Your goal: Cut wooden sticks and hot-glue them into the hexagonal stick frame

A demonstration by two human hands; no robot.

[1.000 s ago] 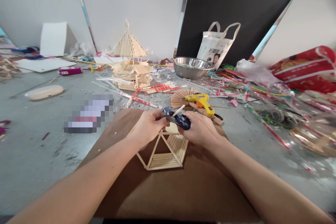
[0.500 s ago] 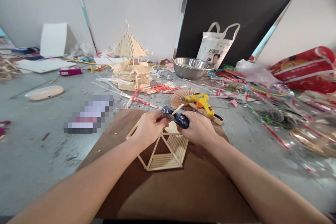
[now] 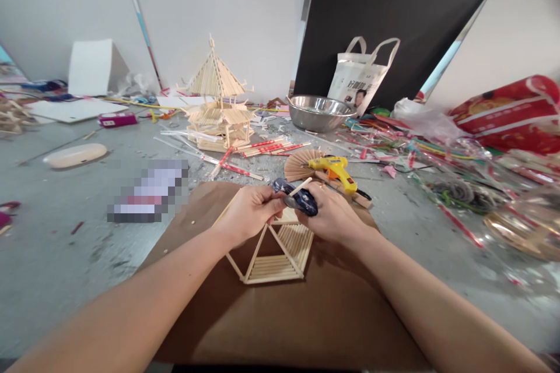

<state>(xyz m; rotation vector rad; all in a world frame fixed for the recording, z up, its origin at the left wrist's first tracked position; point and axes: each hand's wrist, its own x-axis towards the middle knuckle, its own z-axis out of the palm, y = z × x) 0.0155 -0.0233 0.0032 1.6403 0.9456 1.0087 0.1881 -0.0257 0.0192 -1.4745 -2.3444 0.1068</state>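
Note:
My left hand (image 3: 251, 210) is closed, its thumb and fingers pinching a thin pale wooden stick (image 3: 301, 187) whose free end points up and to the right. My right hand (image 3: 332, 210) is wrapped round a dark blue hand tool (image 3: 306, 203) with a grey metal part, perhaps a cutter; its exact kind is partly hidden. The stick crosses the tool between both hands. Beneath them a hexagonal frame of wooden sticks (image 3: 273, 268) lies on a brown sheet (image 3: 306, 326). Some of its triangular sections are filled with sticks, and my left hand covers part of it.
A yellow glue gun (image 3: 335, 169) lies beyond my right hand. A stick-built pagoda (image 3: 214, 87), red-wrapped chopsticks (image 3: 271, 147) and a metal bowl (image 3: 321, 116) stand farther back. A blurred-out phone-like object (image 3: 151, 189) is at left. Plastic wrappings (image 3: 464, 154) clutter the right side.
The stick and the blue tool have shifted slightly to the right. The stick's free end reaches a little farther right, and the metal part shows more. The frame has stayed put.

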